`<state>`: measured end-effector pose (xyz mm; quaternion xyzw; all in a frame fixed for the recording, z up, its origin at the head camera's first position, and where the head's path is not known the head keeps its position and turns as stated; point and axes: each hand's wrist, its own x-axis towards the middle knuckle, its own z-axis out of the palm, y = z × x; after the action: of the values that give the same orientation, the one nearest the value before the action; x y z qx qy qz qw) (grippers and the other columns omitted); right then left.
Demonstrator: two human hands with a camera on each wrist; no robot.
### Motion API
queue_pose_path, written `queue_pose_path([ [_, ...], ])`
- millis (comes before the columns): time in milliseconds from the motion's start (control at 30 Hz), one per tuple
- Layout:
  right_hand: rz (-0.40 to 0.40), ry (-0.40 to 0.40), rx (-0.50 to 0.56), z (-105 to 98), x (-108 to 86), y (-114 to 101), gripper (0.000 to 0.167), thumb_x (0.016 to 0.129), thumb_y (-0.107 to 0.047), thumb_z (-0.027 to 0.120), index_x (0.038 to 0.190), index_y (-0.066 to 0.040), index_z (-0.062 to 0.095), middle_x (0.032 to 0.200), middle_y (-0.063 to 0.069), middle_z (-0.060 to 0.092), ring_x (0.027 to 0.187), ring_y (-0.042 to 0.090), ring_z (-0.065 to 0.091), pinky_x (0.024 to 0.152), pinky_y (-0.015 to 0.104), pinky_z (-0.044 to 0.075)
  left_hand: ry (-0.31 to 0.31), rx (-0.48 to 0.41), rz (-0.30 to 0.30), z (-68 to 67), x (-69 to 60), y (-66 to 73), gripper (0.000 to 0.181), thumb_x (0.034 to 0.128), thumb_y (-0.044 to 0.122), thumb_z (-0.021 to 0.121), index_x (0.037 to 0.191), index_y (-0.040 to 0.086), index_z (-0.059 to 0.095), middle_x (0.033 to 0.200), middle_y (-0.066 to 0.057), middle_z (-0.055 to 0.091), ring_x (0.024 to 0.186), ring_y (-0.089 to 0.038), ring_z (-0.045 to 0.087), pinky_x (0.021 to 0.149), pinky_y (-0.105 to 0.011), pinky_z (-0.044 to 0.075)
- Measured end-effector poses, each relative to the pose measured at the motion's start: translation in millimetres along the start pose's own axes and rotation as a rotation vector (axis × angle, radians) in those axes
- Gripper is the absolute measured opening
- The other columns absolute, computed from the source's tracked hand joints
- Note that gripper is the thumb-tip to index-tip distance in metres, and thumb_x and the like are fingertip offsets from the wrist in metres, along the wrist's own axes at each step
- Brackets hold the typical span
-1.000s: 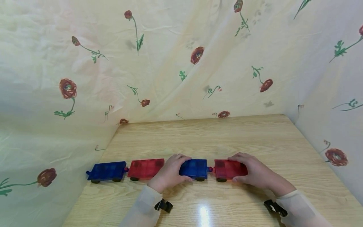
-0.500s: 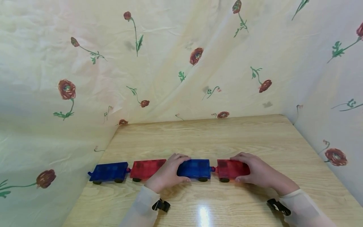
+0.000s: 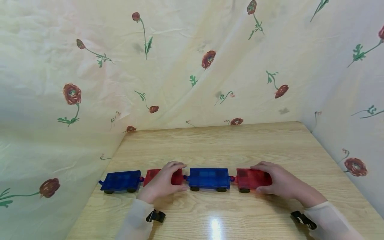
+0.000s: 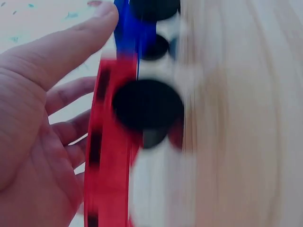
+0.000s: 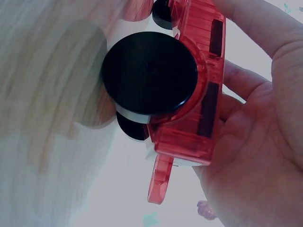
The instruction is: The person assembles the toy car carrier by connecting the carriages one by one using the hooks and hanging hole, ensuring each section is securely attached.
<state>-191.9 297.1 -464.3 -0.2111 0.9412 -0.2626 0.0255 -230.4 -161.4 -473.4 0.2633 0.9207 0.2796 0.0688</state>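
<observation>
Toy train cars, blue and red by turns, stand coupled in a row on the table. My right hand (image 3: pixel 280 181) grips the rightmost red car (image 3: pixel 250 178) at its right end, with the thumb on the near side. Over the other red car (image 3: pixel 177 177) is my left hand (image 3: pixel 162 181), its thumb and fingers spread loosely to either side. In the left wrist view, the thumb stands out straight near a blue car (image 4: pixel 135 28). A blue car (image 3: pixel 209 178) sits between the hands. Another blue car (image 3: pixel 121 181) ends the row at the left.
The wooden tabletop (image 3: pixel 210 143) reaches back to a flower-patterned cloth (image 3: pixel 180 73), which also hangs along both sides. Black straps (image 3: pixel 156 216) are on both wrists.
The whole row of cars has shifted to the right together with my right hand. My left hand has slid left, from the middle blue car to the red car beside it.
</observation>
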Motion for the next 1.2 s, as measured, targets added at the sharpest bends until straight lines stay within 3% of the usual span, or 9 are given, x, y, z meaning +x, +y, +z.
queue_pose_path([
  [167, 0.004, 0.005, 0.013, -6.7, -7.8, 6.9, 0.077, 0.080, -0.042, 0.093, 0.142, -0.007, 0.064, 0.136, 0.012, 0.061, 0.112, 0.028, 0.059, 0.081, 0.042, 0.054, 0.019, -0.014, -0.041, -9.3, -13.2, -16.0, 0.084, 0.0830, 0.042, 0.090, 0.155, 0.023, 0.051, 0.154, 0.006, 0.045, 0.140, -0.026, 0.046, 0.104, -0.050, 0.051],
  [400, 0.026, 0.002, 0.037, -13.0, -17.0, 16.3, 0.077, 0.080, -0.042, 0.093, 0.142, -0.007, 0.064, 0.136, 0.012, 0.061, 0.113, 0.028, 0.059, 0.080, 0.040, 0.055, 0.048, 0.012, -0.097, -21.5, -29.9, -35.6, 0.091, 0.0764, 0.049, 0.093, 0.154, 0.023, 0.053, 0.154, 0.005, 0.044, 0.140, -0.026, 0.044, 0.106, -0.049, 0.049],
  [600, 0.056, -0.007, 0.037, -17.1, -24.6, 23.2, 0.077, 0.079, -0.042, 0.093, 0.142, -0.009, 0.063, 0.137, 0.013, 0.061, 0.115, 0.030, 0.059, 0.083, 0.044, 0.055, 0.083, 0.034, -0.112, -33.2, -45.6, -54.2, 0.092, 0.0747, 0.039, 0.097, 0.153, 0.019, 0.054, 0.147, 0.004, 0.052, 0.132, -0.024, 0.051, 0.106, -0.051, 0.047],
  [700, 0.062, -0.006, 0.029, -18.9, -27.7, 27.5, 0.077, 0.078, -0.040, 0.093, 0.142, -0.008, 0.063, 0.137, 0.014, 0.061, 0.115, 0.031, 0.059, 0.082, 0.043, 0.055, 0.092, 0.054, -0.119, -36.4, -50.3, -61.1, 0.089, 0.0771, 0.032, 0.096, 0.153, 0.016, 0.053, 0.147, 0.002, 0.052, 0.137, -0.027, 0.049, 0.109, -0.052, 0.046],
  [900, 0.080, -0.009, 0.032, -20.2, -31.0, 34.7, 0.077, 0.078, -0.038, 0.094, 0.142, -0.008, 0.063, 0.137, 0.015, 0.060, 0.115, 0.032, 0.059, 0.081, 0.043, 0.055, 0.081, 0.023, -0.152, -39.6, -50.8, -63.8, 0.081, 0.0816, 0.020, 0.092, 0.153, 0.014, 0.054, 0.149, 0.001, 0.052, 0.142, -0.030, 0.047, 0.112, -0.054, 0.044],
  [1200, 0.074, -0.015, 0.034, -21.4, -32.2, 35.5, 0.078, 0.077, -0.041, 0.094, 0.142, -0.009, 0.064, 0.137, 0.014, 0.060, 0.116, 0.033, 0.059, 0.082, 0.041, 0.056, 0.079, 0.040, -0.160, -39.2, -48.4, -63.1, 0.082, 0.0794, 0.020, 0.093, 0.152, 0.014, 0.055, 0.147, 0.001, 0.054, 0.140, -0.030, 0.049, 0.111, -0.053, 0.044],
])
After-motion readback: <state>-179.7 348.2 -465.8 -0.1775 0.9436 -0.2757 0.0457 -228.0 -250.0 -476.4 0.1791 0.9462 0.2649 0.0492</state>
